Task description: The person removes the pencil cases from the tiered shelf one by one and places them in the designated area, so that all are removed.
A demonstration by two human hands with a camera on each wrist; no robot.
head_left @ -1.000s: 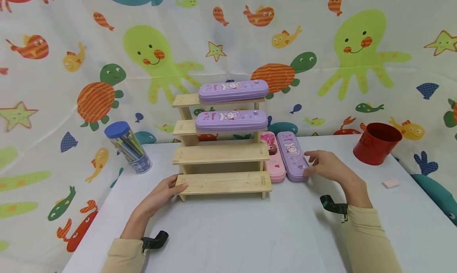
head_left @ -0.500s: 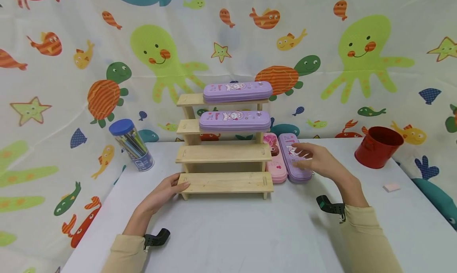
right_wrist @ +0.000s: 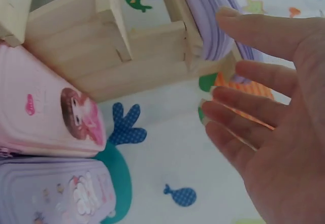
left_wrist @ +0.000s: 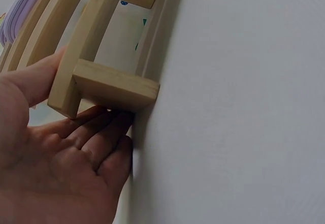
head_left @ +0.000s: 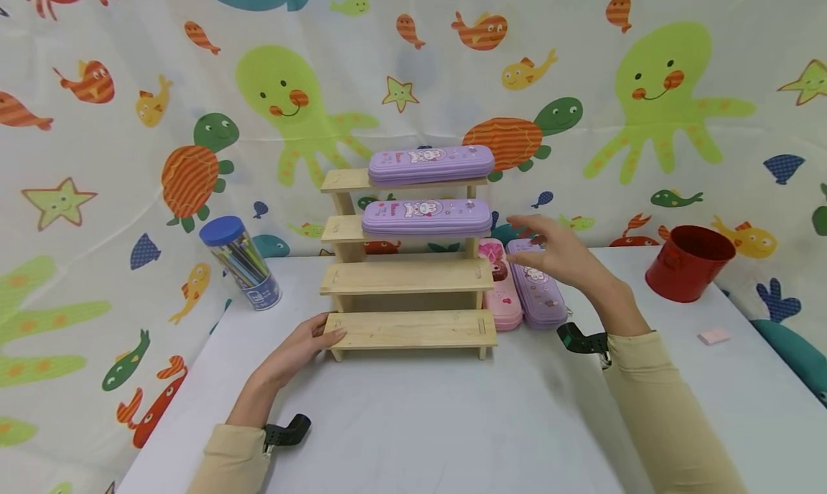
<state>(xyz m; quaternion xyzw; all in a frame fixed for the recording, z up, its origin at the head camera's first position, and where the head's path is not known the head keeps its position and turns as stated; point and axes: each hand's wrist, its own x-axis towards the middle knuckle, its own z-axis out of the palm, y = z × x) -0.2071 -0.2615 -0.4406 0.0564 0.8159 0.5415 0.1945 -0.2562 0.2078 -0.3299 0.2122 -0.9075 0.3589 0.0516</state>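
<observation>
A stepped wooden rack (head_left: 405, 278) stands on the white table. My left hand (head_left: 298, 350) grips the left end of its lowest step, thumb on top, fingers against the leg, as the left wrist view shows. One purple pencil case (head_left: 429, 165) lies on the top step, and a second purple pencil case (head_left: 426, 217) on the step below. My right hand (head_left: 565, 253) hovers with spread fingers just right of that second case, apart from it and holding nothing. Under the hand, beside the rack, lie a pink pencil case (head_left: 502, 300) and another purple pencil case (head_left: 543, 296), partly hidden.
A blue-lidded tub of pens (head_left: 242, 263) stands left of the rack. To the right are a red bucket (head_left: 688, 264) and a small pink eraser (head_left: 713, 336). A curtain (head_left: 413, 63) printed with sea animals hangs behind the table.
My right hand has left the side of the purple pencil case on the table and risen up and left towards the second-highest step. My left hand stays on the rack.
</observation>
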